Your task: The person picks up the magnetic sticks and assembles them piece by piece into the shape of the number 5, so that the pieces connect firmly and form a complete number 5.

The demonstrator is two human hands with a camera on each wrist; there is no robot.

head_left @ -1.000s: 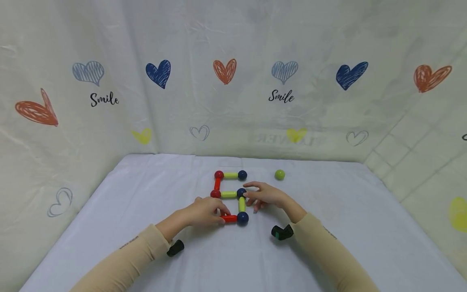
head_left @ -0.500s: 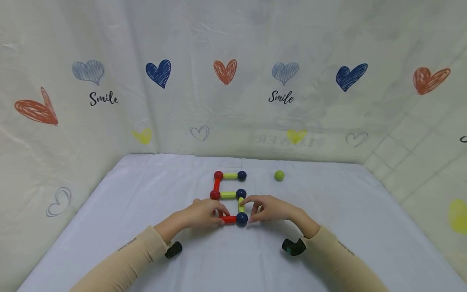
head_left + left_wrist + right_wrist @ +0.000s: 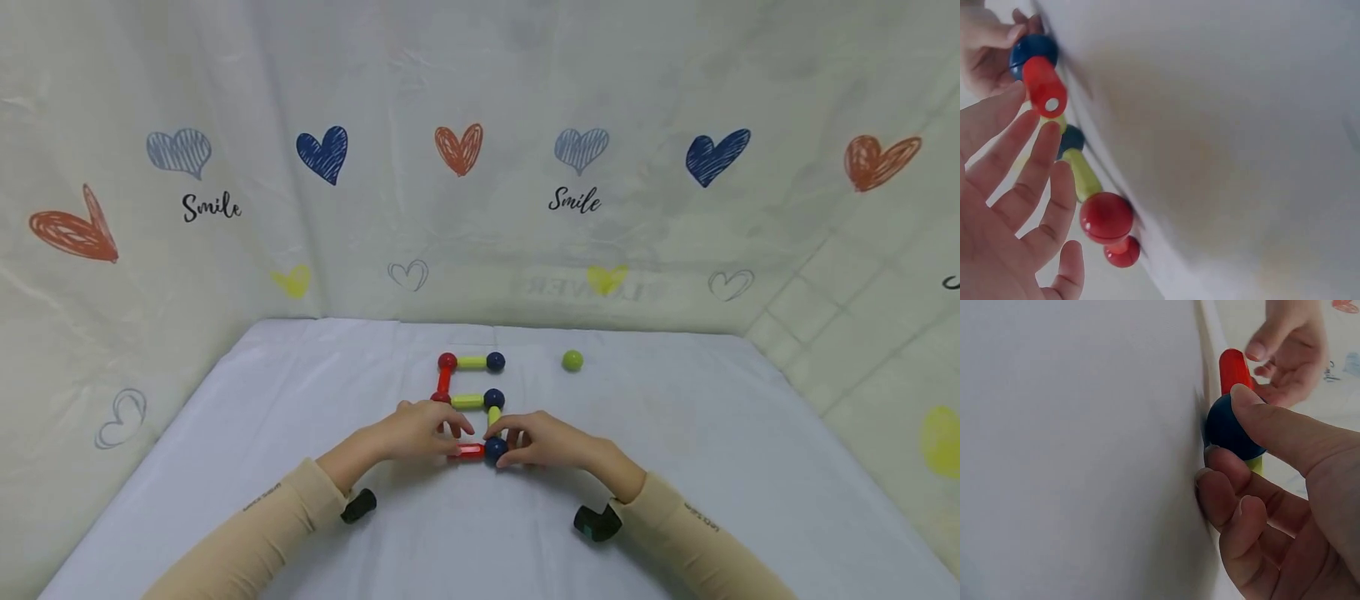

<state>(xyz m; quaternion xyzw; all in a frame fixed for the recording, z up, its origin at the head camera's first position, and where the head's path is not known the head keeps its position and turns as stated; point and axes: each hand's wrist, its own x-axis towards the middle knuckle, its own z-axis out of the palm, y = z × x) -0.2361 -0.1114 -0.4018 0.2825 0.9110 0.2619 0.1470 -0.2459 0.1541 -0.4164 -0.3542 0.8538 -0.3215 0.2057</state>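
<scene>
A figure of magnetic balls and rods lies on the white cloth in the head view. At its near corner my right hand point(image 3: 551, 442) pinches a navy ball point(image 3: 496, 451) between thumb and fingers. From that ball a red rod point(image 3: 471, 452) points left, its free end point(image 3: 1052, 104) facing my left hand point(image 3: 416, 433). Loosely spread, the left fingers sit close beside this rod without gripping it. A yellow-green rod point(image 3: 494, 417) runs back to a second navy ball point(image 3: 493, 399), then another yellow-green rod point(image 3: 468, 402) leads to a red ball point(image 3: 1106, 217), partly behind the left hand in the head view.
Farther back, a red rod point(image 3: 444, 381) joins a red ball point(image 3: 447, 362), followed by a yellow-green rod point(image 3: 472, 363) and a navy ball point(image 3: 495, 362). One loose green ball point(image 3: 572, 360) lies to the right. A heart-printed curtain point(image 3: 510, 242) rises behind the table.
My right hand has come down from beside the middle navy ball, past the yellow-green rod, onto the near navy ball. My left hand has opened slightly away from the red rod.
</scene>
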